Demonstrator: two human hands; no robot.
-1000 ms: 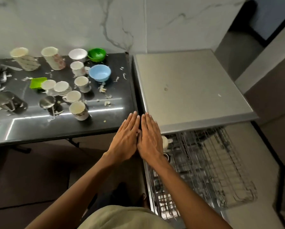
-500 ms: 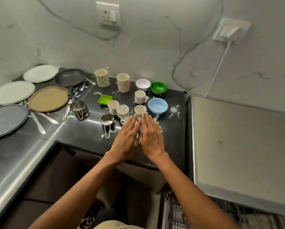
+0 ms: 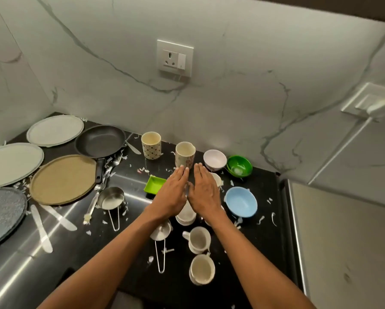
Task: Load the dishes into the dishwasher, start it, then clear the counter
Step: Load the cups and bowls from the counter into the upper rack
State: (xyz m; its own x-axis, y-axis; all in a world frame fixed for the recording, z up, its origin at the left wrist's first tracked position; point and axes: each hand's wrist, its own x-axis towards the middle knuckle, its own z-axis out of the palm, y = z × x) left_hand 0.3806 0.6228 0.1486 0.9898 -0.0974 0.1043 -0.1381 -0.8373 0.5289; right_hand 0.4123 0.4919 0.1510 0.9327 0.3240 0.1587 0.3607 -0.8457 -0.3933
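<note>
Two hands are held flat over the black bench (image 3: 209, 293), side by side with a small gap between them. The left hand (image 3: 172, 195) and the right hand (image 3: 206, 191) both have straight fingers that point away toward the wall. They hold nothing.

There are four big round plates at the left: two pale ones (image 3: 55, 130) (image 3: 12, 165), a tan one (image 3: 63, 179) and a grey speckled one (image 3: 3, 216). One black pan (image 3: 100, 141) sits behind the tan plate, and its handle points toward the near edge.

Two tall mugs stand upright near the wall, a dotted one (image 3: 151, 144) and a flowered one (image 3: 185, 153). The left fingers reach close to the flowered mug.

There are three round bowls on the right: a white bowl (image 3: 215, 159), a green bowl (image 3: 239, 165) and a blue bowl (image 3: 241, 201). One small green square dish (image 3: 154, 185) sits just left of the left hand.

Two small cups (image 3: 199, 239) (image 3: 202, 268) can be seen whole below the hands, mouths up. More white cups are partly hidden under the hands, so I cannot count them.

Two little steel pots (image 3: 111, 198) (image 3: 161, 230) have long wire handles that point toward the near edge.

Two knives (image 3: 41, 228) (image 3: 58, 217) lie by the grey plate, crossing near the top. White scraps are all over the bench. The steel top of the dishwasher (image 3: 343, 253) is at the right.
</note>
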